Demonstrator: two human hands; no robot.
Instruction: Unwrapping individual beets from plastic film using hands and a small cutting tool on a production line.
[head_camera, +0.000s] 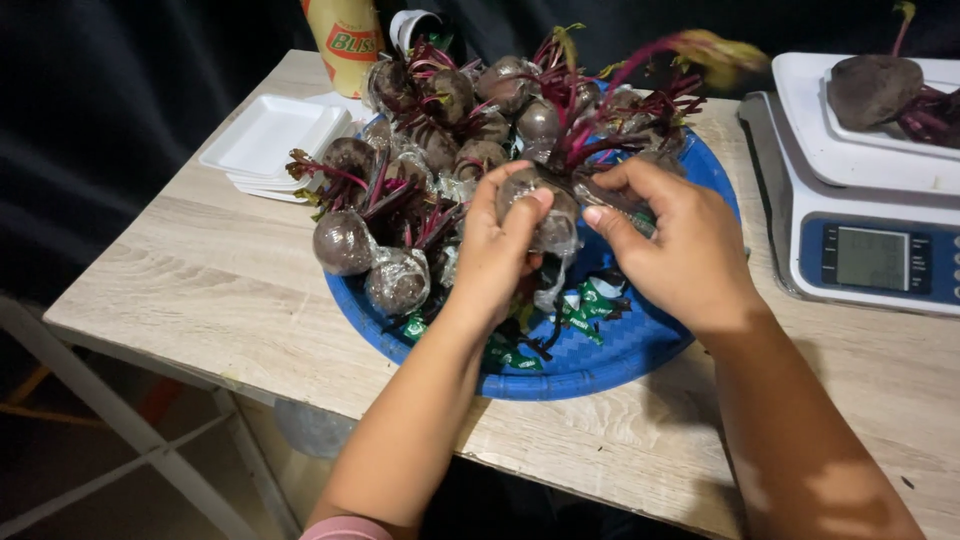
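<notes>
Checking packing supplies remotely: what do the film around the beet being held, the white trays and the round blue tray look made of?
The clear film on the held beetroot looks like thin glossy plastic wrap: it wrinkles and glints. The stacked white trays appear matte foam, with soft moulded rims. The round blue tray seems rigid plastic with a woven-pattern surface.
</notes>
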